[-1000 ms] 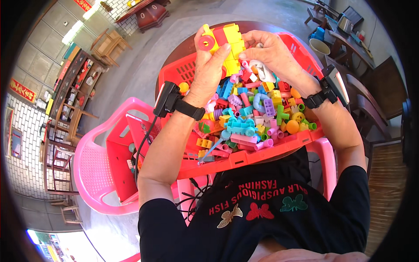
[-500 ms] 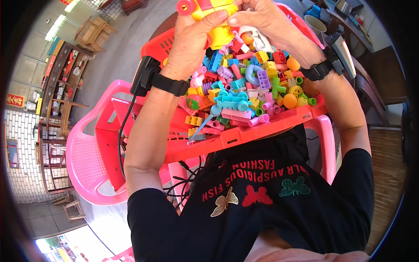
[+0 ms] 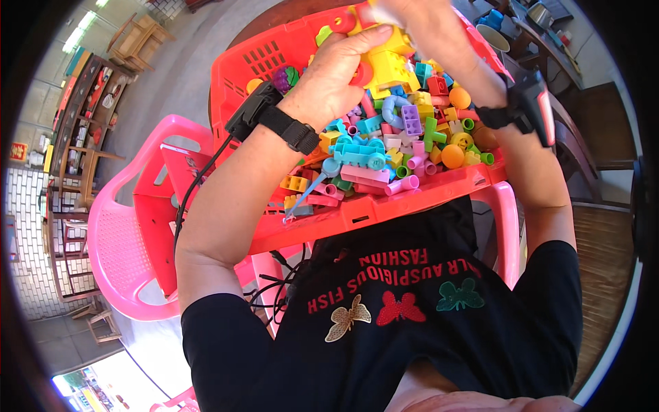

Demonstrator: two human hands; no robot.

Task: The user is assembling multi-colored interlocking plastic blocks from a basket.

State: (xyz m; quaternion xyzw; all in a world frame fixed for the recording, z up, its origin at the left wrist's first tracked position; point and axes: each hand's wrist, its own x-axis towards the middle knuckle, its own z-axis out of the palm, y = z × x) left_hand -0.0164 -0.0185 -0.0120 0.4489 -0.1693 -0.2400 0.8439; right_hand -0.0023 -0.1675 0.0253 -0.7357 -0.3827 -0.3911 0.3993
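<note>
Nearest the body, the near rim of a red basket (image 3: 322, 229) is met just beyond a black shirt (image 3: 391, 350). Behind that rim, a light-blue wheeled piece (image 3: 360, 152), a pink tube (image 3: 401, 186) and an orange ball (image 3: 452, 156) are heaped among many loose blocks (image 3: 295, 183). Farther out, above the heap, a yellow block build (image 3: 390, 67) is grasped by the fingers of the left hand (image 3: 333, 74), the thumb laid across its top. Beside it, the right hand (image 3: 429, 26) is blurred; whether anything is pinched by its fingers cannot be told. The step in hand is judged to be two-handed work on the build; for the next move, a firm left grip and careful placing of the right fingers would seem to be called for. Beyond the basket, a dark worktop (image 3: 274, 15) is glimpsed, and a wooden chair (image 3: 137, 41) is seen farther off.
</note>
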